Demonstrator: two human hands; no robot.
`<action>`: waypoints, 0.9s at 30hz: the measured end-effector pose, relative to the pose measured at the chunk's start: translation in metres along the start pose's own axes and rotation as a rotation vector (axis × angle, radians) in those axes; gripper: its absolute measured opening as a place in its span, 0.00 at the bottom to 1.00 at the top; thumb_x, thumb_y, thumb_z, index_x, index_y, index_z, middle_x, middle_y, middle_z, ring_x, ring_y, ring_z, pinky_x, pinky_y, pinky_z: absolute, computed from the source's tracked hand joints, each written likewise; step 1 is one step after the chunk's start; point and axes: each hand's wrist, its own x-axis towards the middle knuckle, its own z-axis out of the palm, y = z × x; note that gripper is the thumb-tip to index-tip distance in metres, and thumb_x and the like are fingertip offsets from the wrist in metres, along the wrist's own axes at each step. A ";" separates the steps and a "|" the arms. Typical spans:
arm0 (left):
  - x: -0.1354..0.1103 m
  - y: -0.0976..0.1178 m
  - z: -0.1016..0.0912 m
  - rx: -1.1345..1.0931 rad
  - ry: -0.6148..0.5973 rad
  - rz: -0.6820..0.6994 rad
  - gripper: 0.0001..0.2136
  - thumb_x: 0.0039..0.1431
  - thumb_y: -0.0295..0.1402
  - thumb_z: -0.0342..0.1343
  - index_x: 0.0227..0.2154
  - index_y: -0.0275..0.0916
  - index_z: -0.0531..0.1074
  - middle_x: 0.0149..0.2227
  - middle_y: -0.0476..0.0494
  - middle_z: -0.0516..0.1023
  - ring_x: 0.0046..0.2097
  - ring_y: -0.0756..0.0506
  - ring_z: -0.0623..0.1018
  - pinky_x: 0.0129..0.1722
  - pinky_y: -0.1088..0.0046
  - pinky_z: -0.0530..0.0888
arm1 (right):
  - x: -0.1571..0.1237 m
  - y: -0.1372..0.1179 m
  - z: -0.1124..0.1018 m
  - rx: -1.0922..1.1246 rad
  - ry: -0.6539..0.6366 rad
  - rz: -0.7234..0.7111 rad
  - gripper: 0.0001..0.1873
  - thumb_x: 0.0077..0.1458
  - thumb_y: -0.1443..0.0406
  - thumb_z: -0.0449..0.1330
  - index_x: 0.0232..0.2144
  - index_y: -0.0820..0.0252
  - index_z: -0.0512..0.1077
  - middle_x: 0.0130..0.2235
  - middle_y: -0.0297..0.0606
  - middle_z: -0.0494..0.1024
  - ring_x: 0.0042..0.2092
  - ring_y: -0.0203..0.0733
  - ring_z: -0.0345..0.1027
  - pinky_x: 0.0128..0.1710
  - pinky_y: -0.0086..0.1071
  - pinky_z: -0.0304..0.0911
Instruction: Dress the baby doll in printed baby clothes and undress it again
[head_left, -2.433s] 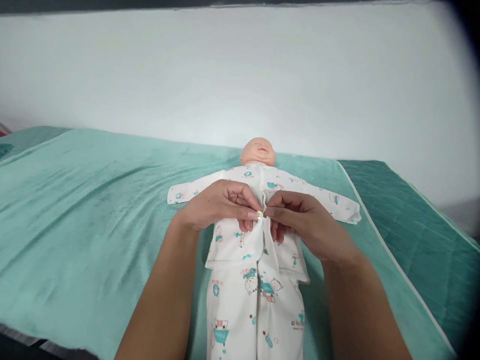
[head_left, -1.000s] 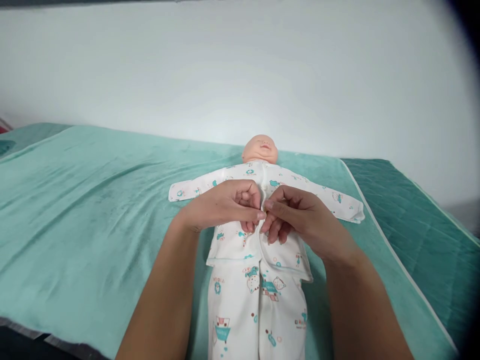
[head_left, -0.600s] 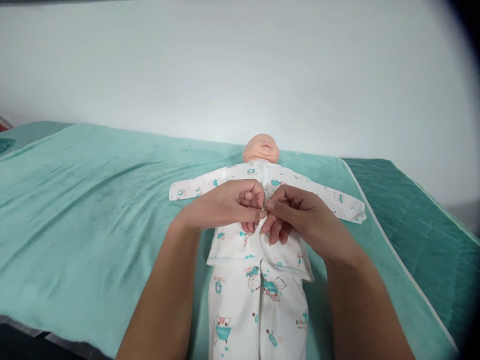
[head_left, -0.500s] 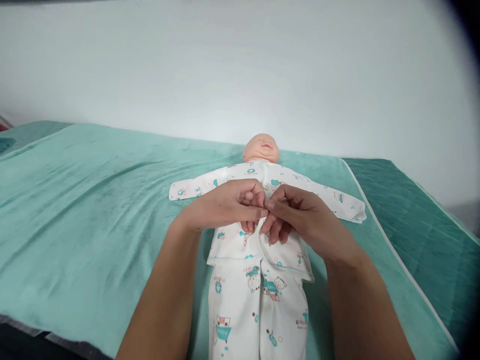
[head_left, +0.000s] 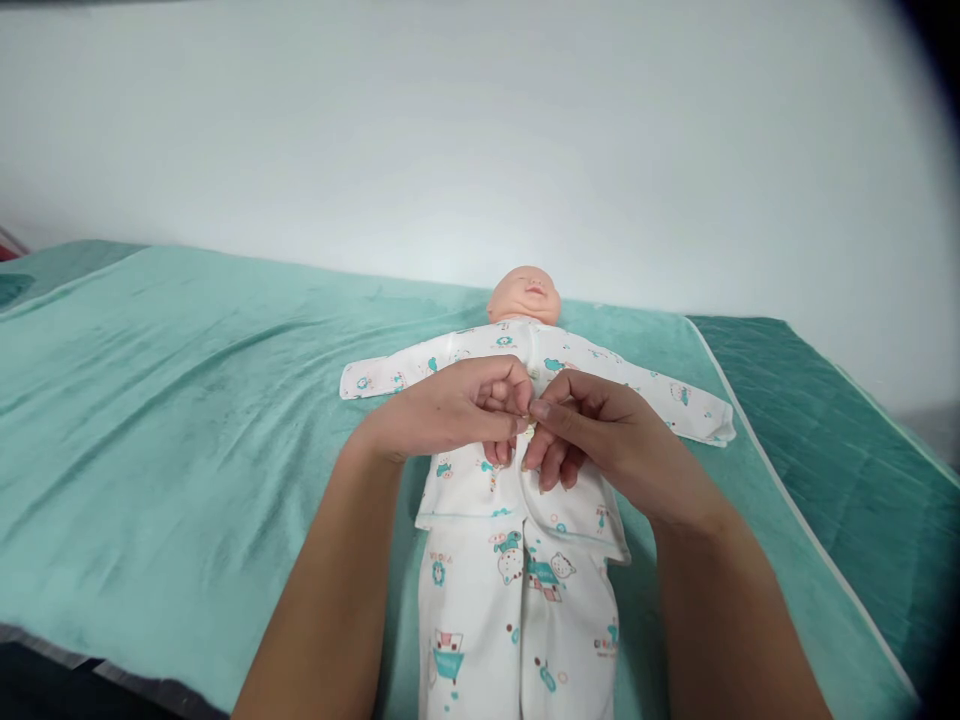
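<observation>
A baby doll [head_left: 525,296] lies on its back, its head toward the wall and its sleeves spread to both sides. It wears a white printed baby shirt [head_left: 469,498] over white printed trousers [head_left: 480,620]. At the shirt's front opening, my left hand [head_left: 469,405] pinches the cloth from the left, thumb against curled fingers. My right hand [head_left: 600,420] meets it from the right, thumb and forefinger closed on the same front edge. A small pale button [head_left: 529,431] shows between my hands. My fingers hide part of the opening.
A light green blanket [head_left: 225,430] with folds lies under the doll. To the right, a darker green quilted cover [head_left: 817,430] shows past the blanket's white edge. A plain pale wall [head_left: 450,130] rises right behind the bed.
My left thumb has drawn back slightly to the left, and the small button now shows between my hands. The doll and its clothes lie as before.
</observation>
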 end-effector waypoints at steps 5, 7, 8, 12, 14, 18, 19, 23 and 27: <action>0.000 -0.001 -0.001 -0.008 0.003 0.012 0.06 0.55 0.24 0.56 0.34 0.39 0.66 0.26 0.52 0.75 0.28 0.52 0.77 0.29 0.76 0.73 | 0.000 0.000 0.000 -0.001 -0.002 -0.003 0.16 0.62 0.52 0.59 0.31 0.57 0.66 0.29 0.37 0.82 0.25 0.36 0.75 0.23 0.27 0.65; -0.001 -0.001 -0.001 -0.007 0.002 0.009 0.06 0.54 0.23 0.55 0.34 0.39 0.66 0.26 0.52 0.75 0.28 0.52 0.77 0.29 0.76 0.74 | 0.000 0.000 -0.001 0.000 -0.001 -0.003 0.16 0.61 0.51 0.59 0.31 0.57 0.66 0.29 0.37 0.82 0.25 0.36 0.75 0.23 0.27 0.65; -0.001 -0.001 -0.001 -0.008 0.000 0.010 0.07 0.54 0.23 0.55 0.34 0.39 0.66 0.26 0.52 0.75 0.28 0.52 0.77 0.29 0.76 0.74 | 0.000 0.000 -0.001 0.000 -0.001 -0.003 0.16 0.61 0.51 0.60 0.31 0.57 0.66 0.29 0.37 0.82 0.25 0.36 0.75 0.23 0.27 0.65; -0.001 0.000 -0.001 -0.008 -0.001 0.016 0.08 0.53 0.22 0.54 0.34 0.39 0.66 0.26 0.52 0.74 0.28 0.52 0.76 0.29 0.75 0.73 | 0.000 0.000 -0.001 0.002 -0.005 0.000 0.16 0.62 0.52 0.59 0.31 0.57 0.66 0.29 0.37 0.82 0.25 0.36 0.75 0.23 0.27 0.65; -0.001 0.000 -0.001 -0.006 0.003 0.017 0.08 0.52 0.22 0.54 0.34 0.39 0.66 0.26 0.53 0.73 0.28 0.52 0.76 0.29 0.75 0.73 | 0.000 0.000 0.000 -0.001 -0.001 0.001 0.15 0.62 0.53 0.59 0.31 0.57 0.67 0.29 0.37 0.82 0.25 0.36 0.75 0.23 0.27 0.64; -0.001 0.000 0.000 0.002 0.020 0.002 0.08 0.51 0.22 0.54 0.33 0.39 0.65 0.25 0.53 0.72 0.27 0.52 0.75 0.28 0.75 0.72 | 0.000 0.001 0.000 -0.002 0.003 0.003 0.16 0.61 0.52 0.60 0.30 0.57 0.67 0.28 0.37 0.82 0.25 0.36 0.74 0.22 0.27 0.64; -0.001 0.000 0.000 0.006 0.023 -0.003 0.08 0.50 0.22 0.54 0.33 0.39 0.65 0.25 0.53 0.71 0.27 0.52 0.75 0.28 0.75 0.71 | 0.000 0.001 0.000 -0.002 0.004 0.003 0.16 0.61 0.52 0.60 0.30 0.57 0.66 0.28 0.37 0.82 0.25 0.36 0.74 0.22 0.27 0.64; -0.001 0.001 0.000 0.009 0.029 -0.007 0.08 0.50 0.21 0.53 0.31 0.40 0.64 0.23 0.55 0.70 0.26 0.53 0.73 0.26 0.76 0.69 | 0.001 0.001 0.000 -0.008 0.012 0.004 0.16 0.61 0.52 0.60 0.30 0.57 0.67 0.28 0.37 0.82 0.24 0.36 0.74 0.22 0.27 0.64; -0.002 0.000 -0.001 -0.001 0.022 0.008 0.09 0.50 0.20 0.53 0.32 0.40 0.64 0.23 0.55 0.70 0.25 0.53 0.73 0.26 0.76 0.69 | 0.001 0.003 -0.001 -0.006 -0.004 0.000 0.15 0.62 0.53 0.59 0.31 0.57 0.67 0.29 0.37 0.82 0.25 0.36 0.74 0.22 0.26 0.63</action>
